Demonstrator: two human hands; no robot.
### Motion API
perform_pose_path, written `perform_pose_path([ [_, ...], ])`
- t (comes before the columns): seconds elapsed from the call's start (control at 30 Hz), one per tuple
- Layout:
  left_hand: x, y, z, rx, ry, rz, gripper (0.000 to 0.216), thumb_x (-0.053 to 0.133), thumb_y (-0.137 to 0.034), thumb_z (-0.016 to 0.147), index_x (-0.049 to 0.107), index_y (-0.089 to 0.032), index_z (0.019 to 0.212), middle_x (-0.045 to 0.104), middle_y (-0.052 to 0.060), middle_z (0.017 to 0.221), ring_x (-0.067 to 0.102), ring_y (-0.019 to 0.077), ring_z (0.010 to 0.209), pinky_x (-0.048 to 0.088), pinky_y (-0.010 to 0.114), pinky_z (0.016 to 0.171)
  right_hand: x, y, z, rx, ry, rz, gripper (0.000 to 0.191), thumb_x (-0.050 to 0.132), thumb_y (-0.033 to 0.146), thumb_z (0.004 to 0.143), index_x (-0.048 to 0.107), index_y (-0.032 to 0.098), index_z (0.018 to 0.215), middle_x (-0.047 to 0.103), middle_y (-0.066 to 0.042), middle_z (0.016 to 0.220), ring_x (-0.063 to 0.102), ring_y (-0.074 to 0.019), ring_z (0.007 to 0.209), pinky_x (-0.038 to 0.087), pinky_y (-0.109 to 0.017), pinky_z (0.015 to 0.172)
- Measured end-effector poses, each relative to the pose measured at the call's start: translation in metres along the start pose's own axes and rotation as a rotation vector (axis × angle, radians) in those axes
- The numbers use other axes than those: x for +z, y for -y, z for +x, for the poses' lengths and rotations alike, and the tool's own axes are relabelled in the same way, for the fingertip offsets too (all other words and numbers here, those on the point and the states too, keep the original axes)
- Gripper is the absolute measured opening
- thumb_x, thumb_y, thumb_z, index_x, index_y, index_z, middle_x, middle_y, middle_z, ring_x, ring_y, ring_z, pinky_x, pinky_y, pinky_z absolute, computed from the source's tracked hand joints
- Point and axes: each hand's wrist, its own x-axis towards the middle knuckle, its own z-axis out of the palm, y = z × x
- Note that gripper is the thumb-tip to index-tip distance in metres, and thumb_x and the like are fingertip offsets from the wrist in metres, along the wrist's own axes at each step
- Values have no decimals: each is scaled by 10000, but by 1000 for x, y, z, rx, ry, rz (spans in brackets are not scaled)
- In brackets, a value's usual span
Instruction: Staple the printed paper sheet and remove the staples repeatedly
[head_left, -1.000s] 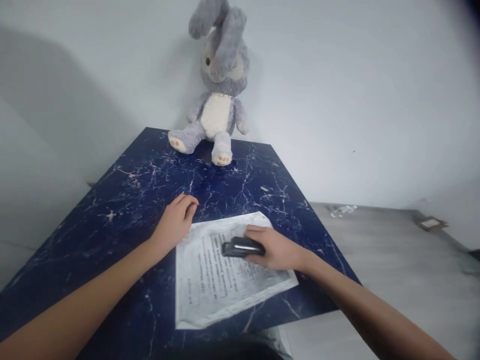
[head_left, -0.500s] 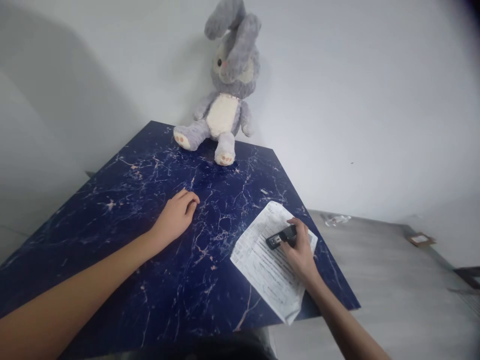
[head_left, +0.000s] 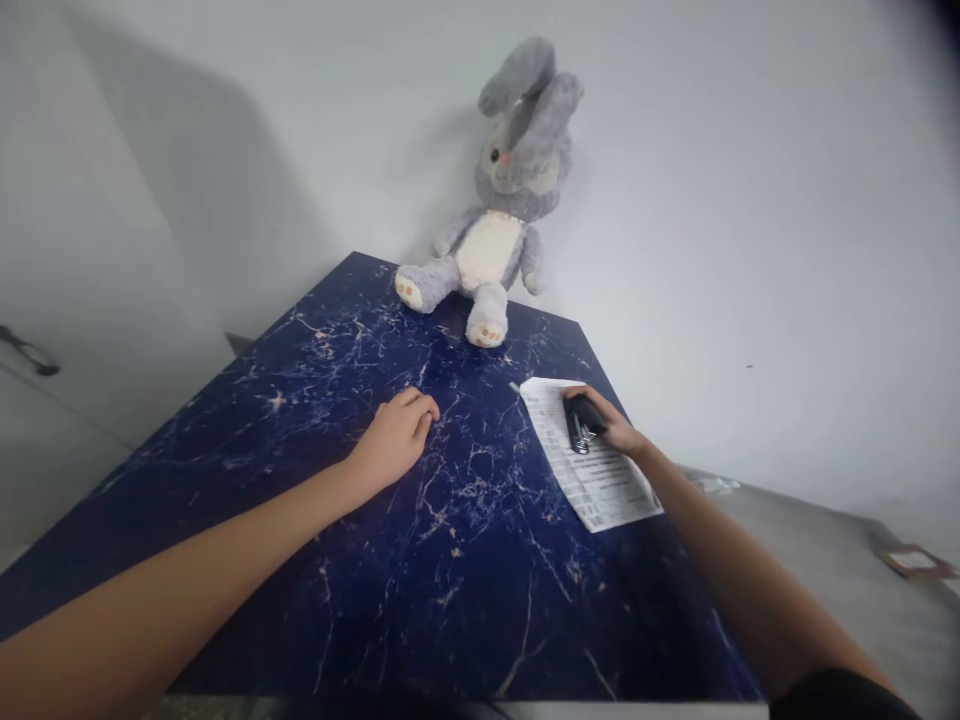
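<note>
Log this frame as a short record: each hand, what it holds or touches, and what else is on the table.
left hand: holds nothing, rests palm down on the table, fingers loosely curled
right hand: grips a black stapler, pressed onto the paper
paper: printed sheet, flat, near the table's right edge, apart from the left hand
table: dark blue, marble-patterned top
rabbit: grey plush, sits at the far edge against the white wall, apart from both hands
</note>
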Motion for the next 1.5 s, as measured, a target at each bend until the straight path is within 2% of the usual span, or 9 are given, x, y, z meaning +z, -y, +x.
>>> perform_pose_path([
  [0.13, -2, -12, -6, 99, -23, -70, 276, 376, -128, 1033, 639, -205, 1002, 628, 68, 1082, 611, 209, 979, 493, 390, 929, 56, 36, 68, -159, 115, 49, 482, 615, 349, 855, 518, 196, 1302, 582, -117, 1341, 561, -269, 1251, 394, -449, 1134],
  [0.27, -6, -27, -15, 439, -53, -33, 259, 403, -66, 1002, 633, -184, 1022, 641, 77, 1067, 589, 208, 979, 475, 373, 886, 123, 76, 132, -355, 118, 97, 514, 596, 206, 754, 555, 213, 1266, 594, -90, 1285, 554, -268, 1219, 403, -439, 1114],
  [0.4, -8, -36, -22, 724, -103, 75, 230, 440, -42, 966, 628, -175, 955, 660, 72, 977, 549, 181, 842, 447, 346, 783, 172, 107, 173, -396, 48, 130, 518, 581, 162, 671, 577, 229, 1185, 602, -60, 1139, 568, -255, 1059, 454, -417, 1007],
  [0.53, -8, -39, -26, 889, -160, 107, 173, 503, -56, 940, 637, -164, 936, 659, 64, 919, 530, 171, 779, 419, 341, 729, 192, 122, 173, -370, -37, 130, 476, 565, 146, 677, 575, 234, 1145, 593, -44, 1087, 565, -239, 995, 459, -393, 957],
  [0.7, -8, -42, -27, 964, -179, 145, 192, 516, -69, 946, 657, -175, 870, 680, 49, 904, 529, 158, 761, 421, 331, 731, 182, 121, 118, -294, -136, 112, 547, 552, 112, 678, 566, 234, 1211, 593, -57, 1169, 568, -253, 1078, 447, -406, 989],
  [0.87, -9, -41, -26, 868, -173, 163, 208, 503, -76, 946, 677, -174, 887, 687, 55, 936, 531, 170, 798, 432, 337, 746, 155, 116, 44, -175, -151, 71, 560, 548, 106, 688, 562, 243, 1232, 592, -56, 1209, 571, -257, 1115, 441, -405, 996],
  [1.17, -3, -23, -17, 240, 0, 189, 280, 473, -87, 985, 727, -187, 1046, 670, 71, 1081, 576, 224, 1034, 475, 391, 914, 160, 136, -34, 232, -410, -158, 417, 573, 266, 828, 526, 243, 1241, 582, -86, 1192, 589, -298, 1120, 480, -457, 964],
  [1.37, 7, -34, -31, 83, 114, 395, 243, 600, -249, 979, 749, -230, 1171, 622, 110, 1190, 539, 303, 1112, 461, 478, 933, 149, 171, -58, 282, -106, -473, 283, 713, 467, 861, 580, 236, 955, 608, -73, 955, 615, -304, 878, 524, -460, 775],
  [1.5, 6, -29, -23, 121, 173, 408, 267, 618, -260, 990, 718, -236, 1237, 626, 98, 1217, 531, 304, 1144, 439, 462, 918, 155, 183, -57, 148, -42, -350, 364, 684, 332, 913, 549, 207, 1228, 633, -121, 1150, 614, -322, 1068, 540, -461, 878],
])
